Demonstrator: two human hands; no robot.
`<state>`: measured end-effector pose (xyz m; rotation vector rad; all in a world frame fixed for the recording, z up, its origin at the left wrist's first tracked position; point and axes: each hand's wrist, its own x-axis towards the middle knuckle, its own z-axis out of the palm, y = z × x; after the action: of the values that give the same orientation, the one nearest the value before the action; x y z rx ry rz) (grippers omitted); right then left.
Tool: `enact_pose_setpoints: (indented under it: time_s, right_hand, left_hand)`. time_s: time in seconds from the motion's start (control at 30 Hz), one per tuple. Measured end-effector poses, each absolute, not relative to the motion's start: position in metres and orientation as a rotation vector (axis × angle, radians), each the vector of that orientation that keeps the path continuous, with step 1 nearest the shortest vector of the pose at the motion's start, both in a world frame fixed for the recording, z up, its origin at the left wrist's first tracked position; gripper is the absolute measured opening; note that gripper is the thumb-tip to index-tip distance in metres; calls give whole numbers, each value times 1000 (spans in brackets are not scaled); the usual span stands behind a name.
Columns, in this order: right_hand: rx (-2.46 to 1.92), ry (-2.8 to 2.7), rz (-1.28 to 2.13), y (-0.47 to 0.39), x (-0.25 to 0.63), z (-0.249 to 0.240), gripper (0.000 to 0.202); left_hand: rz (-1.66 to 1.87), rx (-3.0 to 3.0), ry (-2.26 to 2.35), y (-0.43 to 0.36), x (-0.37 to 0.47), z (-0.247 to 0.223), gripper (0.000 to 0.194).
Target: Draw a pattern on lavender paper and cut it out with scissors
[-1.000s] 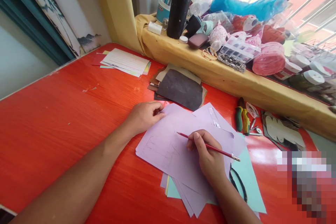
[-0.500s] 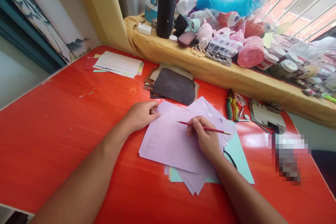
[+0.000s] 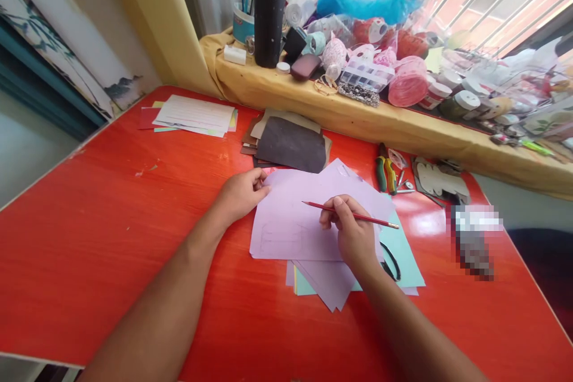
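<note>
A purple sheet of paper [image 3: 290, 209] lies before me with faint pencil lines near its lower left. At its upper left corner, my left hand [image 3: 244, 194] holds the edge between thumb and fingers. My right hand [image 3: 351, 227] grips a red pencil [image 3: 373, 219] over the sheet's right part, its tip pointing left, close above or on the paper; I cannot tell which. Beneath lie more purple sheets [image 3: 324, 286] and a mint-green sheet [image 3: 409, 262]. The black loop of a handle [image 3: 391, 259], partly hidden, shows beside my right wrist.
On the red table [image 3: 111, 239] lie stacked brown and black sheets [image 3: 293, 143], lined papers [image 3: 194, 114], pliers [image 3: 385, 173] and grey cut-out pieces [image 3: 441, 179]. Behind, a cloth-covered sill [image 3: 277, 92] bears a black bottle [image 3: 269, 9], jars and craft supplies. A blurred-out object sits at right.
The purple sheet has turned slightly counterclockwise, its lower edge now nearly level, with my left hand still at its corner. The pencil stays in my right hand. The whole view has shifted a little.
</note>
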<state>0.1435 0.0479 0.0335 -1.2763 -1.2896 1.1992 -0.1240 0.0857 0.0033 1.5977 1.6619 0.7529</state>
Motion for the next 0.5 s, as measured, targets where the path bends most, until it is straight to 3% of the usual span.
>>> enact_pose_setpoints:
  time_s: [0.23, 0.5]
  right_hand:
    - [-1320, -1280, 1156, 41, 149, 18, 37]
    - [-1362, -1321, 1092, 48, 150, 20, 37]
  left_hand:
    - [521, 1788, 1797, 78, -123, 13, 28]
    - [393, 1844, 1805, 74, -124, 19, 20]
